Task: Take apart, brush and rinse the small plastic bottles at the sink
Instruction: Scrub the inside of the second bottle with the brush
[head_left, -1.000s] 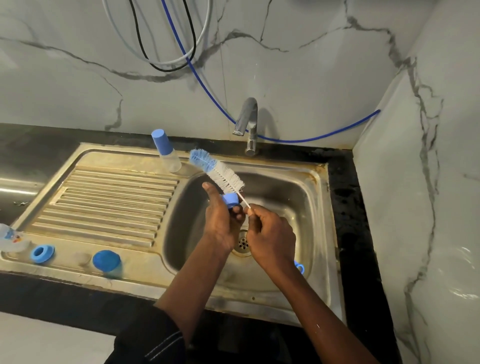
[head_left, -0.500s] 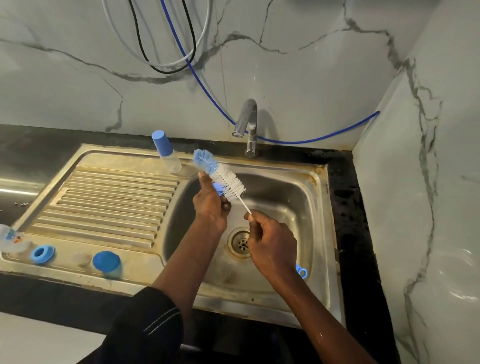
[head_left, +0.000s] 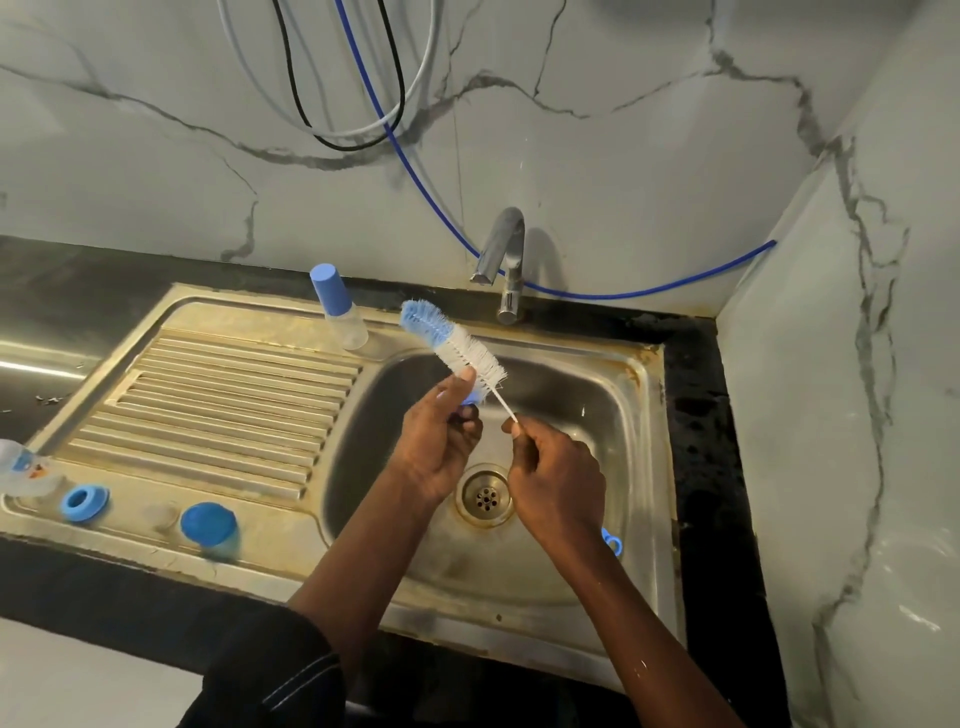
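1. Two hands are held over the sink (head_left: 644, 374), in front of the tap (head_left: 501, 260), from which no water is seen to run
2. A small blue part (head_left: 470, 399), seemingly a cap or collar from one of the bottles, is gripped in the curled fingers of the left hand (head_left: 441, 447); most of it is hidden, so its kind cannot be told for sure
3. The brush (head_left: 452, 348) is pinched by its thin white stem between the thumb and fingertips of the right hand (head_left: 556, 483), with the other fingers curled in; a blue loop (head_left: 613, 543) below that hand is taken to be the end of the handle
4. The white bristles are laid against the blue part, touching it, with the blue-tipped end pointing up and away to the left; whether the brush passes through the part cannot be told
5. One capped bottle (head_left: 340, 312) is stood upright on the back rim beside the draining board; a second bottle (head_left: 21, 467) is seen at the left edge, with a blue ring (head_left: 83, 503) just beside it and a blue cap (head_left: 208, 525) further along the front
6. Brushing of a loose part is judged to be the step in hand; the capped bottle looks not yet taken apart
7. For the next move, the brush is to be turned or drawn to and fro against the part, with a firm pinch kept on the thin wet stem; after that the tap must be opened so the part can be rinsed
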